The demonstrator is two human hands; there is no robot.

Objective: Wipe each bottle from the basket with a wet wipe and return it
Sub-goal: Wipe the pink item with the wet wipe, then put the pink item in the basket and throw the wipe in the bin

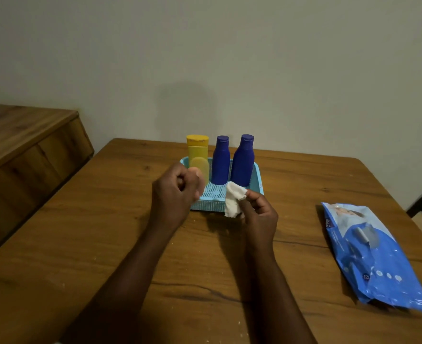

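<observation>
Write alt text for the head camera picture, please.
A right hand pinches a white wipe in front of a blue basket holding one yellow bottle and two blue bottles upright. The left hand hovers curled, holding nothing; a wipes pack lies on the table.

A plain pale wall stands behind the wooden table, a wooden cabinet left.

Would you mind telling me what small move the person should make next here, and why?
Probably reach the left hand forward and grip the yellow bottle. The right hand already pinches the wet wipe, all three bottles stand upright in the blue basket, and the left hand is curled, seemingly holding nothing, right in front of the yellow one, so it looks nearest.
</observation>
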